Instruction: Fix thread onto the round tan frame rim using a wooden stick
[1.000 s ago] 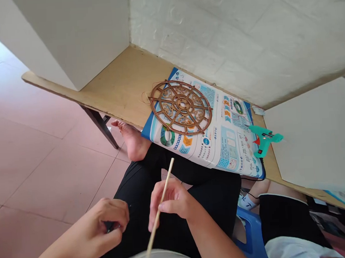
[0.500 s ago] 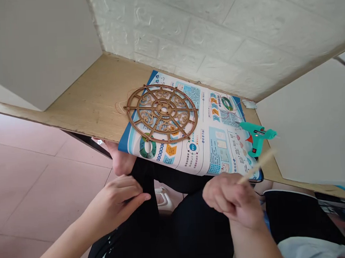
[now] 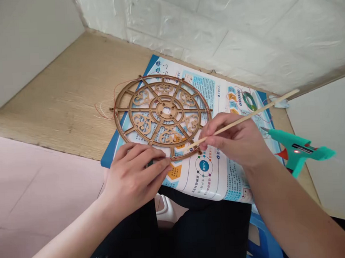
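My R hand [image 3: 239,142], right of ctr, is closed in a pinch, thumb + fingers on a thin wooden stick [image 3: 264,108]. Stick slants from upper R down to ctr, low tip by the near rim of the brown wheel frame [image 3: 160,111]; can't tell if it's touching. Frame lies flat mid-pic, mostly on the printed sheet [image 3: 211,182], its L edge out over the bare wood of the table [image 3: 72,95].

My L hand [image 3: 137,175], lower ctr-left, is half curled, palm down, fingers at the frame's near rim. Thumb's mostly hidden, so can't tell if I've got a grip on it.

Loose threads [image 3: 104,113] trail off the frame's L side. Teal glue gun [image 3: 299,149] is at the R of the pic, nozzle pointing L, small light showing on its side. Blue stool [image 3: 264,232], bottom R, partly behind my forearm.
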